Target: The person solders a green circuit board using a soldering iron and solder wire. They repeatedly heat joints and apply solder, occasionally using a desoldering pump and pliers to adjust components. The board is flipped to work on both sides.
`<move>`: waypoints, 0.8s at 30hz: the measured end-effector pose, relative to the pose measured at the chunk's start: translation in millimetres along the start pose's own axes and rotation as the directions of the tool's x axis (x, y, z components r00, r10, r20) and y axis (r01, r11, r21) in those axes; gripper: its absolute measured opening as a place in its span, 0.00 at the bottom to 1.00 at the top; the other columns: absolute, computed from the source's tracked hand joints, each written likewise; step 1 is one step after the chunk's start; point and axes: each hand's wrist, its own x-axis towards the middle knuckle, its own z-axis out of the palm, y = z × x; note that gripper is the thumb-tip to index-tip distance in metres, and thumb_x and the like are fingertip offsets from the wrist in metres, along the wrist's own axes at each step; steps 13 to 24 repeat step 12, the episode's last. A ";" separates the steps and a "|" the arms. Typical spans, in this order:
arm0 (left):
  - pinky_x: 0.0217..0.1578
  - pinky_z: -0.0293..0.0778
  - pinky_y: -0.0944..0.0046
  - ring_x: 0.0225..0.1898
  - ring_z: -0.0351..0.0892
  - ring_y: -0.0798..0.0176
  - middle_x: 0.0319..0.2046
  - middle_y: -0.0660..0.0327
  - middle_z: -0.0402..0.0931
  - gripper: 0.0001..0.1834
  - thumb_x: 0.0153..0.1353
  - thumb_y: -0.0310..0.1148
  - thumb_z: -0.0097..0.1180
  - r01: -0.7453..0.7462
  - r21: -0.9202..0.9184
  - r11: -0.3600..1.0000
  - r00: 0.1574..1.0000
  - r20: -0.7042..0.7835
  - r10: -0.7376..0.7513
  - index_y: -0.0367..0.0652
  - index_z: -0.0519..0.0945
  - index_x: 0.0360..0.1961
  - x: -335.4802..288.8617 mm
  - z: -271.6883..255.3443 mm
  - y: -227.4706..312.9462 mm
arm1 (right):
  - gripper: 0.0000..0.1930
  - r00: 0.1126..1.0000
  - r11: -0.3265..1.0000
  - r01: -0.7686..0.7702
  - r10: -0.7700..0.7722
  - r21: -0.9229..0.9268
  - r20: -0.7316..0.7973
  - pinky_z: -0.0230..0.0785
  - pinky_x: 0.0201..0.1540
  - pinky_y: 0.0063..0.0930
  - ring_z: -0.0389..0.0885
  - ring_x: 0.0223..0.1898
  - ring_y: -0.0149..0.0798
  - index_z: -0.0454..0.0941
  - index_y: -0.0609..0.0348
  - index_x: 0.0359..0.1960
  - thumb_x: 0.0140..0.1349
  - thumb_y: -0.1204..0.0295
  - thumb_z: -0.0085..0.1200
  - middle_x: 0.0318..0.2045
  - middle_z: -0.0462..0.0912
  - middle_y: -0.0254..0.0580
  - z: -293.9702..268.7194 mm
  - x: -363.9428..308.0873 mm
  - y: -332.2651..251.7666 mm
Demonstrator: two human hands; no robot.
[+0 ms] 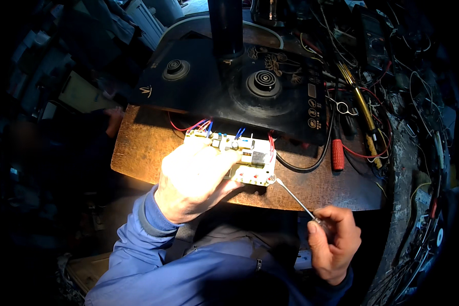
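My left hand [191, 176] is closed around the left side of a pale circuit board [265, 178], brightly lit and tilted over the table's near edge. Red and blue wires [199, 124] run from the board's far edge toward a black glass cooktop panel [209, 97]. A slim screwdriver [295, 198] is gripped by its handle in my right hand [336, 239]. Its tip meets the board's near right corner, beside a small round part. Part of the board is hidden behind my left fingers.
The cooktop panel, with two ringed discs [264, 83], lies on a brown wooden table [137, 137]. A red-handled tool [337, 154], a yellow tool [364, 104] and tangled cables lie to the right. A multimeter [375, 43] stands far right. A black cylinder [226, 28] rises at the back.
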 end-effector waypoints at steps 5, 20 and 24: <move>0.29 0.74 0.62 0.26 0.77 0.57 0.24 0.60 0.77 0.23 0.38 0.34 0.75 -0.036 -0.039 0.999 0.999 -0.022 0.035 0.39 0.81 0.38 2.1 -6.2 -3.5 | 0.11 0.988 0.994 0.078 -0.067 0.071 -0.139 0.74 0.24 0.22 0.83 0.20 0.31 0.77 0.72 0.39 0.53 0.84 0.60 0.23 0.84 0.45 36.7 -30.0 -11.4; 0.34 0.75 0.60 0.31 0.77 0.57 0.28 0.60 0.77 0.26 0.40 0.34 0.74 -0.065 -0.099 0.993 0.998 0.019 0.067 0.42 0.80 0.43 -4.7 -13.9 -12.2 | 0.15 0.878 0.867 0.329 -0.427 -0.373 -0.218 0.68 0.22 0.22 0.78 0.17 0.36 0.80 0.72 0.44 0.52 0.89 0.60 0.19 0.78 0.47 85.9 -31.4 -29.3; 0.34 0.75 0.60 0.31 0.77 0.57 0.28 0.60 0.77 0.26 0.40 0.34 0.74 -0.065 -0.099 0.993 0.998 0.019 0.067 0.42 0.80 0.43 -4.7 -13.9 -12.2 | 0.15 0.878 0.867 0.329 -0.427 -0.373 -0.218 0.68 0.22 0.22 0.78 0.17 0.36 0.80 0.72 0.44 0.52 0.89 0.60 0.19 0.78 0.47 85.9 -31.4 -29.3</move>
